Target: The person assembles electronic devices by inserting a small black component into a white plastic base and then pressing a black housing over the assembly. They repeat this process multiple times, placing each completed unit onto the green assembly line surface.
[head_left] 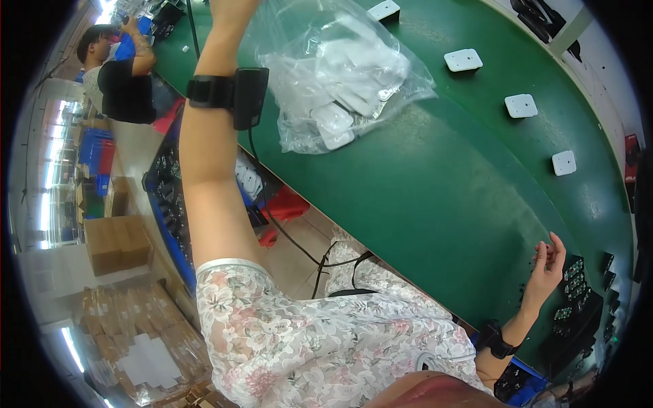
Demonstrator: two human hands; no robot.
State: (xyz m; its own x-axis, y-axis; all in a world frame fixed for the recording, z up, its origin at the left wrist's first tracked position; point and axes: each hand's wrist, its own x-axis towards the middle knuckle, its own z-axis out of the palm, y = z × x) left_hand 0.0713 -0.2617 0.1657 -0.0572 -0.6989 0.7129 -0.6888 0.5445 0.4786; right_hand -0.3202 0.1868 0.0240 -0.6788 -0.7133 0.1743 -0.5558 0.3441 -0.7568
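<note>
My left hand (235, 5) reaches to the top edge, where its fingers are cut off. Just right of that wrist lies a clear plastic bag (289, 102) on the green table, with several white rounded plastic covers (364, 64) inside. My right hand (549, 268) is over the table's right part, fingers loosely bent and apart, with nothing clearly visible in them. Beside it, small dark bits (524, 289) are scattered on the table. Just right of the hand sit several small black circuit modules (575, 279) on a dark stack.
White box-shaped units (521, 105) stand spaced along the far side of the green table (408, 183). Below left is a blue tray (166, 204) of dark parts. Cables hang from my left arm band (250, 98). A co-worker (122, 81) sits at upper left; cardboard boxes (117, 245) stand on the left.
</note>
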